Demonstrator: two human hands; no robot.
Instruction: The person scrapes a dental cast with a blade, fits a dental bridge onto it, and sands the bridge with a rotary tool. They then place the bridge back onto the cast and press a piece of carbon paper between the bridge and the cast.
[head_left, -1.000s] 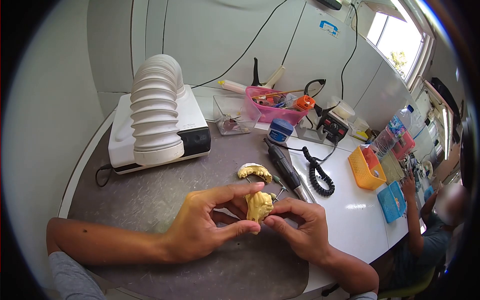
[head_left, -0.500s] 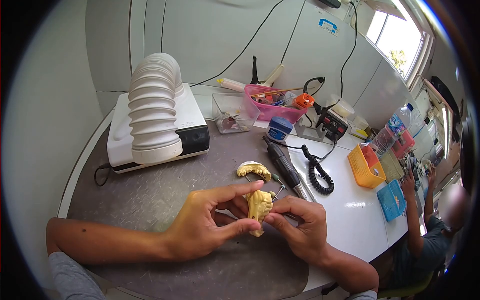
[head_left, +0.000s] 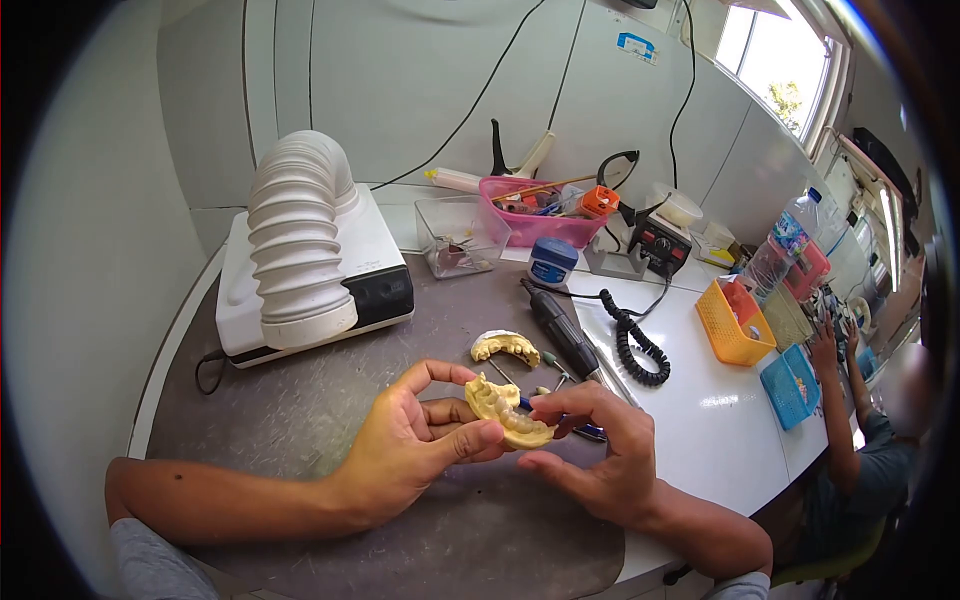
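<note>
Item 1. Yellow dental cast (head_left: 507,410): we are holding it above the grey surface (head_left: 320,400), teeth facing up, between both hands. Its long axis is running from about 10 o'clock to 4 o'clock.

Item 2. Left hand (head_left: 405,455): its grip is closing narrowly on the cast's 10 o'clock end, with the thumb pressing from 6 o'clock and the index finger arching over. The cast is lying at 2 o'clock from this palm, and this hand is carrying more of it.

Item 3. Right hand (head_left: 605,460): its grip is pinching the 4 o'clock end with curled fingertips. The cast is lying at 10 o'clock from it.

Item 4. Second cast (head_left: 505,347): it is resting on the surface at 12 o'clock, just beyond the held one.

Item 5. Dark handpiece (head_left: 558,322) and coiled cord (head_left: 630,348): they are lying at 1 o'clock.

Item 6. White ribbed hose (head_left: 298,240) on its box: it is standing at 10 o'clock, well apart.

Item 7. Blue-lidded jar (head_left: 551,262), clear box (head_left: 458,235) and pink tray (head_left: 535,215): they are sitting at the far edge.

Item 8. Another person (head_left: 850,440): they are sitting at 3 o'clock, beside an orange basket (head_left: 733,322).
</note>
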